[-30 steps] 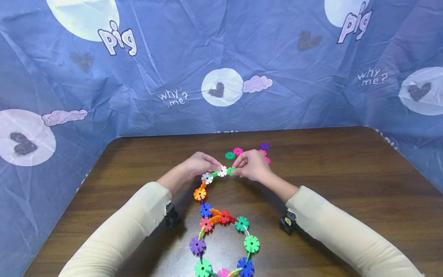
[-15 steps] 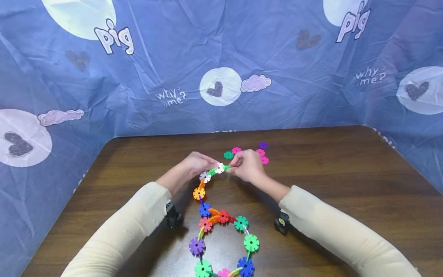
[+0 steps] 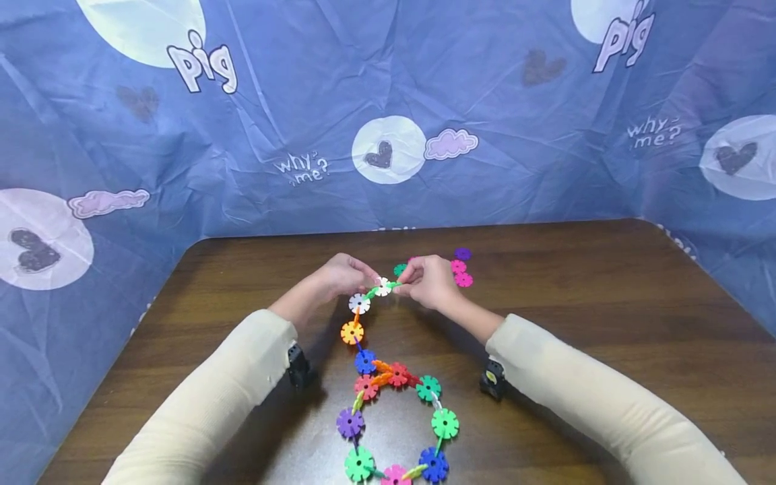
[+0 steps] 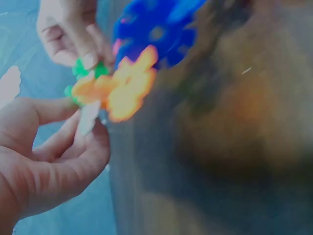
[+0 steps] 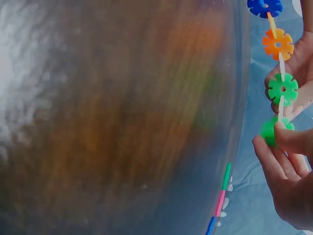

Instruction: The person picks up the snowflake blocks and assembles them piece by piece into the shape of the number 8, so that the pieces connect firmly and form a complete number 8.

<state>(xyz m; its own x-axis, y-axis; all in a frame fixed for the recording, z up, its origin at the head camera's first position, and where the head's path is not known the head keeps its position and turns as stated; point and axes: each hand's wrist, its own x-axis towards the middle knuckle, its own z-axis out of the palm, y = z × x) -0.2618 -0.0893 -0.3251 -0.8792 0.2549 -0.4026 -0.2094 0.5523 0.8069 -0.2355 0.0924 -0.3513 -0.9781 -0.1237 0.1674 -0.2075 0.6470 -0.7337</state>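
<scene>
A chain of interlocking snowflake discs runs up the table in the head view. My left hand (image 3: 345, 276) pinches a white snowflake disc (image 3: 382, 287) near the chain's far end. Thumb and fingers of my right hand (image 3: 432, 283) grip the green snowflake disc (image 5: 269, 132) at the very end, joined to that white one. Nearer me in the chain come another white disc (image 3: 359, 304), an orange disc (image 3: 352, 333) and a blue disc (image 3: 365, 362). These lead to a closed ring of mixed colours, with a red disc (image 3: 398, 374) at its top.
Loose discs lie beyond my right hand: a purple one (image 3: 463, 254), a pink one (image 3: 463, 279) and a dark green one (image 3: 399, 269), with more pink partly hidden. The brown wooden table (image 3: 576, 296) ends at a blue printed cloth (image 3: 515, 188).
Both hands have shifted slightly away from me, drawing the upper chain along. The green end disc has turned from face-on to nearly edge-on in my right hand.
</scene>
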